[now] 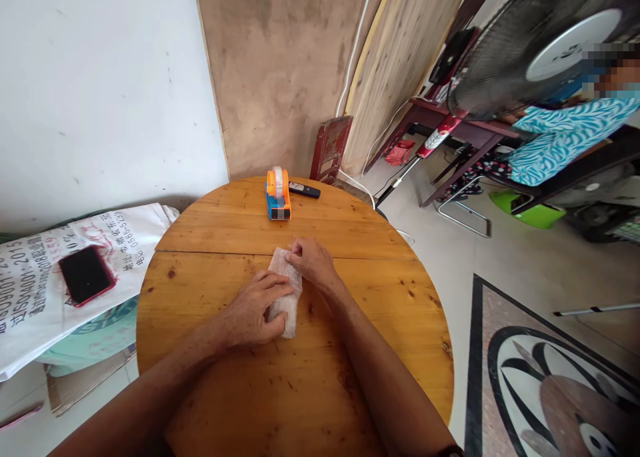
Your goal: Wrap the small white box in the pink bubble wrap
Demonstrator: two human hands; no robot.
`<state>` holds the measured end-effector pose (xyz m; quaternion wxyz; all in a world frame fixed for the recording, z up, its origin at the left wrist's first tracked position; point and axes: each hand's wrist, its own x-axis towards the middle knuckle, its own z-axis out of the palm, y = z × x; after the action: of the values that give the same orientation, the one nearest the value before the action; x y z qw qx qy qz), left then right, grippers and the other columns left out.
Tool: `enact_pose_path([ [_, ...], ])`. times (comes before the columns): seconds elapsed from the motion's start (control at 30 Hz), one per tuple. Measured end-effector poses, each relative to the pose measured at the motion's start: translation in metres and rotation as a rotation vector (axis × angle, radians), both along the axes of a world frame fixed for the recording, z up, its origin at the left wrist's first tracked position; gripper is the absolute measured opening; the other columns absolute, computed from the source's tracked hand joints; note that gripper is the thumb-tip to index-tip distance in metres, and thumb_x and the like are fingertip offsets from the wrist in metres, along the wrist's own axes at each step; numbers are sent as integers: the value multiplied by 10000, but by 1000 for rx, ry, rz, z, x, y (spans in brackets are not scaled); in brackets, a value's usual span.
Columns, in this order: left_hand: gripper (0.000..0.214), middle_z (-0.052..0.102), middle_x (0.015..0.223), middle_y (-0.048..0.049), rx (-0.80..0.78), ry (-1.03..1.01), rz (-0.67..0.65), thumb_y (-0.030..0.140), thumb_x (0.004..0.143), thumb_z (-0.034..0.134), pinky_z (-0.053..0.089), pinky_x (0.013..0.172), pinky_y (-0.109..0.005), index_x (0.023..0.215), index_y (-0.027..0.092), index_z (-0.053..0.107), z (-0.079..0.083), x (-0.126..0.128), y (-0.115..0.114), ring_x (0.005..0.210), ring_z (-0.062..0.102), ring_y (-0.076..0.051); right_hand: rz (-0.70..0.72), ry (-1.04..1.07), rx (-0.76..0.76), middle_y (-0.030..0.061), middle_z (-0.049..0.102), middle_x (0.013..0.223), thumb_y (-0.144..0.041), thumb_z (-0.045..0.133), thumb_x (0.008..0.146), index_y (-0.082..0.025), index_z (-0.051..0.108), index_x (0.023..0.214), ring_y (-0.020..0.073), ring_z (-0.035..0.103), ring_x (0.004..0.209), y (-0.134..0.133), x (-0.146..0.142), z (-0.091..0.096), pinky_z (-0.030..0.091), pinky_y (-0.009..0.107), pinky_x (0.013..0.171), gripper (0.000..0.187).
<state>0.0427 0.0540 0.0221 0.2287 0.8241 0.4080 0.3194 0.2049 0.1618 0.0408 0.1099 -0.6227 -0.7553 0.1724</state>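
Near the middle of the table [350, 350] lies a pale pouch [290, 310]. The left hand [253, 314] lies flat on it, fingers loosely spread, and the right hand [311, 260] pinches its far corner. The thin material may tear if that pinch pulls against the pressing palm, and the pouch could skid on the smooth wood if the palm lifts. Bare wood lies all round. The tape dispenser [278, 194] and a dark remote [304, 190] sit well apart by the far edge, where a long sweep might knock them off.
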Motion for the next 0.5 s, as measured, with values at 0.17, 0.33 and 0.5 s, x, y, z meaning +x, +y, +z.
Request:
enact_pose_path([
  [0.17, 419, 612, 1266, -116, 3, 4, 10, 173, 767, 559, 414, 1062, -478, 1179, 163, 635, 0, 0, -1, 1178, 509, -278, 10, 34, 28, 7, 631, 770, -234, 620, 775, -208, 591, 753, 151, 503, 698, -2, -2, -1, 269, 259, 582, 45],
  [0.33, 422, 613, 1259, -113, 14, -6, 11, 170, 766, 561, 422, 1055, -471, 1181, 172, 632, -1, 0, -1, 1171, 513, -272, -39, 289, -22, -14, 622, 729, -203, 640, 711, -187, 592, 890, 131, 513, 638, 5, 4, -11, 344, 242, 590, 186],
  [0.5, 422, 611, 1264, -115, 9, 2, 4, 179, 772, 554, 423, 1054, -480, 1187, 173, 632, -2, 0, 0, 1166, 517, -271, -38, 416, -114, -7, 627, 718, -279, 683, 670, -157, 619, 867, 128, 554, 641, 14, 15, -18, 404, 229, 587, 240],
])
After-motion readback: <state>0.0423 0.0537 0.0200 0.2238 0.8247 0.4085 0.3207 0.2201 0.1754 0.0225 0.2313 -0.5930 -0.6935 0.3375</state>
